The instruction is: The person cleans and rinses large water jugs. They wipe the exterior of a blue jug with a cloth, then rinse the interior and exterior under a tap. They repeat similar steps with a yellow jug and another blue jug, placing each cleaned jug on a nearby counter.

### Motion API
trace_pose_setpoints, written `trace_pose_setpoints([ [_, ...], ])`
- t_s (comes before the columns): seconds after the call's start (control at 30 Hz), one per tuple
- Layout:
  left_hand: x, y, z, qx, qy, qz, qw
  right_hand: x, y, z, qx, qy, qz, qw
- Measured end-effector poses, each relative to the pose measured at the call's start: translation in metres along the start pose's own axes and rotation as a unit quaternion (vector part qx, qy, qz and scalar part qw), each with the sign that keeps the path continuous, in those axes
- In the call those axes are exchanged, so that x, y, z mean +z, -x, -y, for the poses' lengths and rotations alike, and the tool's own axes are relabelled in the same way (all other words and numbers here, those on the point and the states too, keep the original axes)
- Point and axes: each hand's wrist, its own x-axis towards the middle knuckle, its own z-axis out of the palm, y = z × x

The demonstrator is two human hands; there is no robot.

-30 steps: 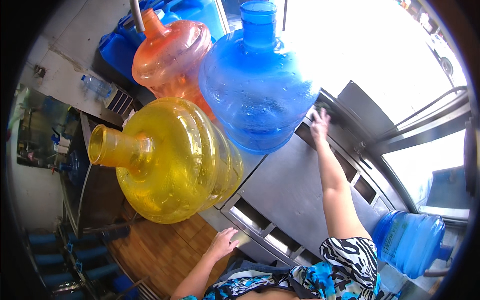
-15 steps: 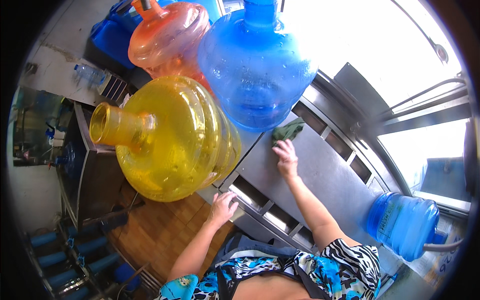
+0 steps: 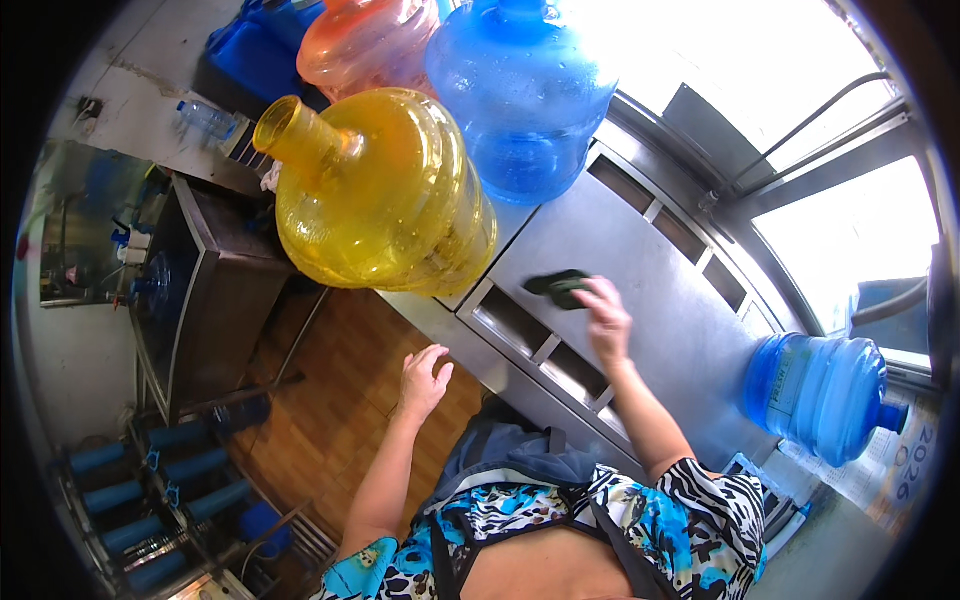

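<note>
My right hand pinches a dark green cloth over the steel counter. Whether the cloth touches the metal, I cannot tell. Off the counter's near edge, above the tiled floor, my left hand hangs with fingers apart and nothing in it. Beyond it a large yellow water bottle stands on the counter's left end, its open neck toward the upper left. Behind that are an orange bottle and a blue bottle with droplets on its wall.
Slots run along both long sides of the counter. Another blue bottle lies on its side at the right end, by the window frame. A metal cabinet and a rack with blue rollers stand on the left. Brown tiles cover the floor.
My right hand has drawn the cloth away from the blue bottle's base, toward me along the counter. My left hand has moved off the counter's edge. The view has shifted.
</note>
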Motion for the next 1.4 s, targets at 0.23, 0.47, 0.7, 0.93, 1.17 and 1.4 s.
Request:
trace_pose_setpoints([
  [0.23, 0.002, 0.088, 0.021, -0.059, -0.001, -0.011, 0.998, -0.084, 0.002, -0.096, 0.376, 0.328, -0.018, 0.866],
  [0.47, 0.0, 0.098, 0.023, -0.017, 0.032, 0.042, 0.998, 0.096, 0.017, -0.038, 0.123, 0.373, 0.046, 0.919],
  [0.7, -0.029, 0.097, 0.043, 0.034, 0.019, 0.074, 0.996, 0.216, 0.037, 0.066, 0.0, 0.122, 0.122, 0.985],
  [0.93, -0.044, 0.108, 0.068, 0.105, -0.018, 0.12, 0.987, 0.236, 0.108, 0.106, -0.06, 0.237, 0.23, 0.942],
  [1.17, -0.049, 0.118, 0.085, 0.146, -0.001, 0.154, 0.977, 0.031, 0.298, 0.054, 0.002, 0.339, 0.041, 0.94],
  [1.4, -0.061, 0.136, 0.095, 0.177, -0.001, 0.182, 0.967, -0.097, 0.435, 0.004, 0.462, 0.41, -0.27, 0.739],
])
